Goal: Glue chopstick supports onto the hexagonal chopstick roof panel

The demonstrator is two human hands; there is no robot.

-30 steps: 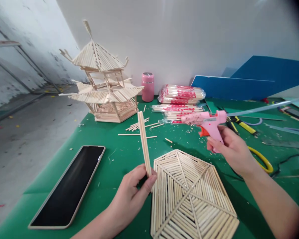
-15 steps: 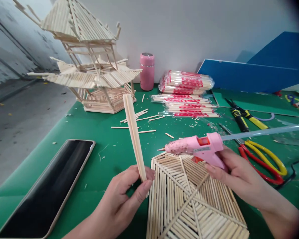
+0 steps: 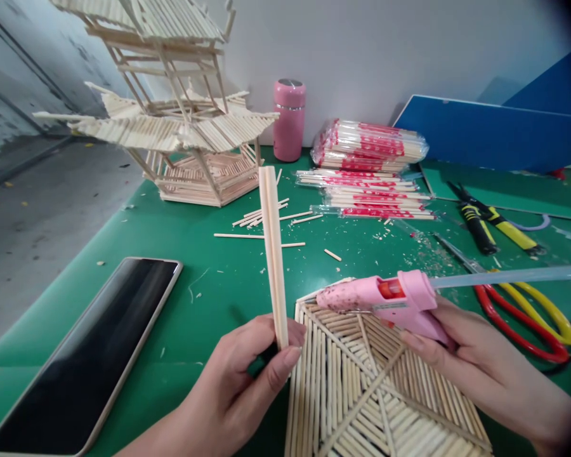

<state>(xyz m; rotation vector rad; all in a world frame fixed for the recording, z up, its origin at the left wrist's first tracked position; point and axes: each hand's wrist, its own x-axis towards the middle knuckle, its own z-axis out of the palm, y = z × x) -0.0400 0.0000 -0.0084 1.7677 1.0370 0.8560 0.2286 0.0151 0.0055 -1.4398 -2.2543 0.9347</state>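
Pinched between the thumb and fingers of my left hand (image 3: pixel 254 374) is a narrow strip of wooden sticks (image 3: pixel 273 254), standing nearly upright. My right hand (image 3: pixel 485 362) grips a pink glue gun (image 3: pixel 390 301) by its handle, the nozzle pointing left. A long translucent glue stick (image 3: pixel 509 276) sticks out of the gun's back. Below both hands lies a flat panel of wooden sticks (image 3: pixel 342 381), laid in triangular sections. The gun's nozzle is over the panel's far left corner; whether it touches I cannot tell.
A wooden stick pavilion (image 3: pixel 190 133) stands at the back left, near a pink flask (image 3: pixel 289 120). Wrapped chopsticks (image 3: pixel 375 184) lie behind loose sticks (image 3: pixel 261 216). Pliers (image 3: pixel 495 219) and red-and-yellow-handled scissors (image 3: pixel 528 311) are on the right, a phone (image 3: pixel 90 355) on the left.
The glue gun has lowered towards the panel's corner. The strip in my left hand has become more upright. The whole view has shifted a little.
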